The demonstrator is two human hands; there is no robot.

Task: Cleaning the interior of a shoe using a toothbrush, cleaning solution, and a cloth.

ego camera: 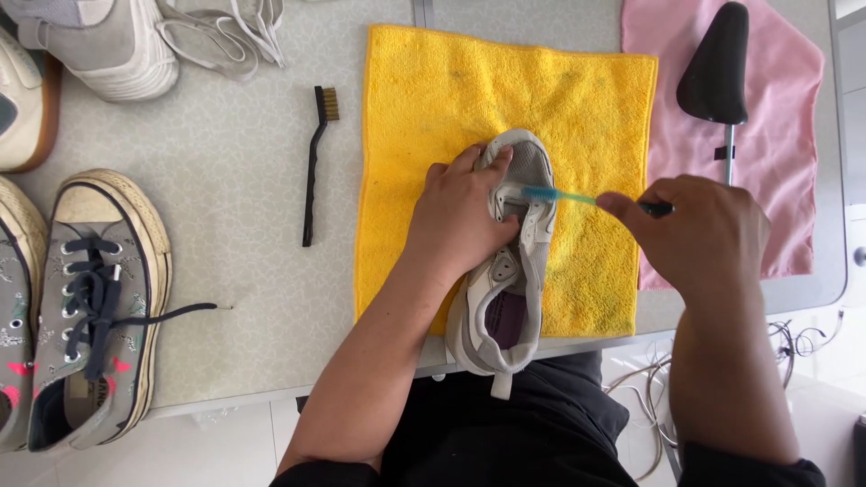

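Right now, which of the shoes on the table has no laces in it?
The grey-white sneaker on the yellow cloth, steadied by the left hand; its eyelets look empty. The grey canvas shoe at the left is laced in dark blue.

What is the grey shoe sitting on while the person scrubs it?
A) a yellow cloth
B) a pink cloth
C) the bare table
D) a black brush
A: the grey shoe lies on the yellow cloth, held down by the left hand while the right hand holds a blue toothbrush against it; the pink cloth lies off to the side.
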